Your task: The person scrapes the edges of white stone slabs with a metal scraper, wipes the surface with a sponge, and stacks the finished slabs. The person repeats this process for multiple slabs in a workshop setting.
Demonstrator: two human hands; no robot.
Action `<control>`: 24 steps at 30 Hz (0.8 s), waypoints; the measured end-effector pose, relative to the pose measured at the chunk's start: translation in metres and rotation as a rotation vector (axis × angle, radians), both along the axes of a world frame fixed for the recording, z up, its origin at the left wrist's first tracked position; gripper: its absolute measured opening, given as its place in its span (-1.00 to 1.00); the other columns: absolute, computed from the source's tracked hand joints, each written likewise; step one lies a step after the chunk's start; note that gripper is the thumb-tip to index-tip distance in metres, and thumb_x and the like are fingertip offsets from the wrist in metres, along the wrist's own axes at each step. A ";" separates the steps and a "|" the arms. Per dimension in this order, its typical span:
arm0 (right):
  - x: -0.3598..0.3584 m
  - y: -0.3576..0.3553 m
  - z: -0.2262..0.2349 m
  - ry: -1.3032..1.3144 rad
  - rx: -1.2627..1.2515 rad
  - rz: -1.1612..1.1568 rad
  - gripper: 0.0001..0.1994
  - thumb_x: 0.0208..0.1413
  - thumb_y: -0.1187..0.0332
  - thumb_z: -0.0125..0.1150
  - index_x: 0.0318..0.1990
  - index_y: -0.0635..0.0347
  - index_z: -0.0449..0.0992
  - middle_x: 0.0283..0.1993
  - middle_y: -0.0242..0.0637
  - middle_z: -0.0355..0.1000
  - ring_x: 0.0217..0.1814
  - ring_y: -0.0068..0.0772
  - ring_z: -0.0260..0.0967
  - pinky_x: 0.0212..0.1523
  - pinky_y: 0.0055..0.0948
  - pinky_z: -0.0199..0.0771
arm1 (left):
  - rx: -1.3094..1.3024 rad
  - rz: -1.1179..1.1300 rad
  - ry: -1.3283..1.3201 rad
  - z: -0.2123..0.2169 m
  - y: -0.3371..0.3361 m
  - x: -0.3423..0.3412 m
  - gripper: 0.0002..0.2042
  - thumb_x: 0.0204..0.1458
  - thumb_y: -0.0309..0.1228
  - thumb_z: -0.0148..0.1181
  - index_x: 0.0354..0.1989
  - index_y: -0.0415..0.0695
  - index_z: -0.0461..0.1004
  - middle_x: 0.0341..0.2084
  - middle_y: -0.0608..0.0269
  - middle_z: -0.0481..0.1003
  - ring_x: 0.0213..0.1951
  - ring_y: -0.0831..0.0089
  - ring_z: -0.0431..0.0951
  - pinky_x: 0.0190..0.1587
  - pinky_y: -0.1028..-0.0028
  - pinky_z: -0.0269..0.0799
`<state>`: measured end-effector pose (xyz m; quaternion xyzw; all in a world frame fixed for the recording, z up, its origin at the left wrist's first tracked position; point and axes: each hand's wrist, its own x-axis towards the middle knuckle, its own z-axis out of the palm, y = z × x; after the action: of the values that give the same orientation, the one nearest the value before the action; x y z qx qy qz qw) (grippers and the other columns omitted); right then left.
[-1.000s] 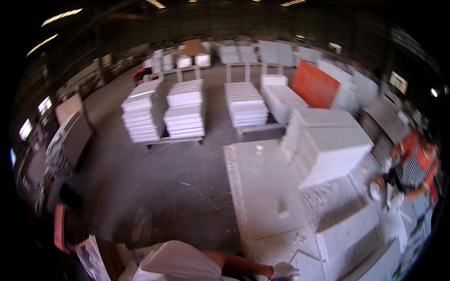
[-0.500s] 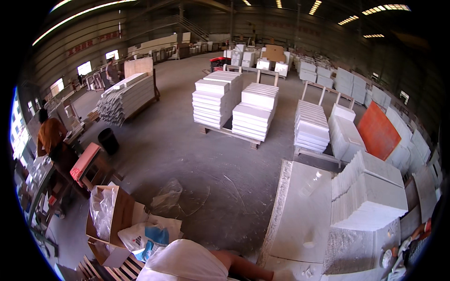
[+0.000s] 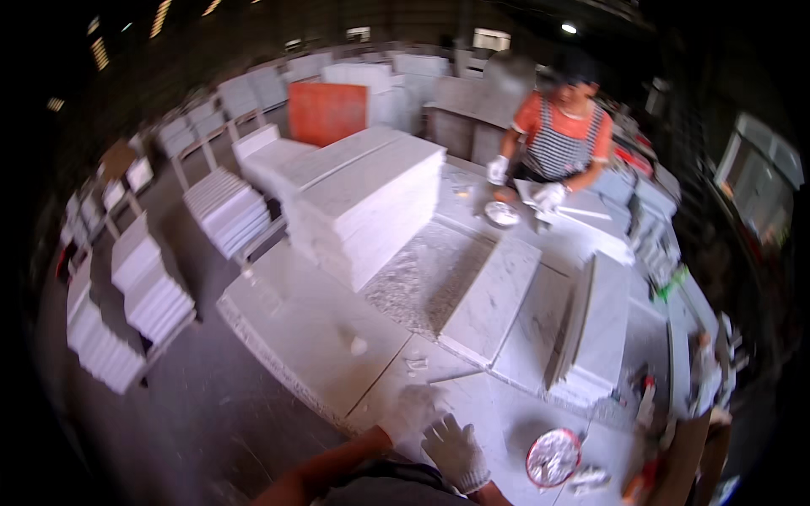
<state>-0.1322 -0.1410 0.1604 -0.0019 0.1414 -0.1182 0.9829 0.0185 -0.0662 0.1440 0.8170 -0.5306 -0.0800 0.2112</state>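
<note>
Both hands wear white gloves and are close together at the near edge of a pale stone worktop (image 3: 337, 325). My left hand (image 3: 413, 415) is smeared by motion, so its fingers do not show clearly. Just to its right, my right hand (image 3: 457, 455) has its fingers stretched and apart, with nothing seen in them. Small white scraps (image 3: 415, 364) lie on the worktop beyond my left hand. To the right of my hands stands a red-rimmed round tub (image 3: 553, 458) with whitish stuff in it. Farther off lies a long white marble slab (image 3: 492, 299).
A tall stack of white slabs (image 3: 371, 198) stands at the far left of the worktop, a smaller slab stack (image 3: 595, 329) to the right. Across it, a co-worker (image 3: 561, 139) in white gloves works beside a round white dish (image 3: 502, 213). More slab stacks (image 3: 152, 270) stand on the floor.
The view has swung right, from the hall floor and a cardboard box to the worktop. Both gloved hands have come into view, where before a bare forearm showed at the lower edge.
</note>
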 end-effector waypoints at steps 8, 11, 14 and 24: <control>-0.112 0.005 -0.100 0.332 -0.309 -0.171 -0.51 0.34 -0.09 -0.20 0.15 0.07 0.37 0.21 -0.17 0.36 0.27 -0.02 0.26 0.27 -0.02 0.22 | 0.068 -0.302 0.102 -0.043 -0.015 -0.036 -0.57 0.12 -0.07 0.10 0.07 -0.07 0.42 -0.07 0.11 0.50 -0.05 0.12 0.50 0.05 0.21 0.39; -0.168 0.028 -0.115 0.525 -0.409 -0.155 -0.45 0.34 -0.10 -0.21 0.17 0.18 0.35 0.26 -0.02 0.30 0.34 0.04 0.19 0.34 0.05 0.14 | -0.023 -0.533 -0.042 -0.068 -0.027 -0.059 -0.60 0.12 -0.08 0.10 0.04 -0.05 0.45 -0.02 0.18 0.47 0.04 0.20 0.45 0.09 0.23 0.37; -0.227 0.041 -0.082 0.606 -0.311 -0.220 -0.45 0.31 0.05 0.02 0.29 0.26 0.26 0.17 -0.12 0.34 0.16 -0.26 0.32 0.05 -0.32 0.42 | -0.147 -0.653 -0.223 -0.077 -0.027 -0.056 -0.65 0.09 -0.13 0.12 -0.01 -0.04 0.46 -0.01 0.25 0.46 0.05 0.27 0.44 0.07 0.28 0.38; -0.401 0.109 -0.121 1.412 -0.224 -0.374 -0.51 0.28 -0.07 -0.02 0.12 0.12 0.43 0.00 -0.31 0.51 -0.08 -0.32 0.51 -0.07 -0.30 0.49 | -0.115 -0.644 -0.084 -0.095 -0.032 -0.061 -0.70 0.03 -0.26 0.17 -0.07 -0.04 0.53 0.06 0.24 0.43 0.14 0.21 0.37 0.19 0.15 0.25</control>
<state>-0.5327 -0.0316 0.0389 -0.1537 0.7254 -0.2681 0.6151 -0.0428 -0.0978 0.0492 0.5963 -0.7737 -0.0788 0.1987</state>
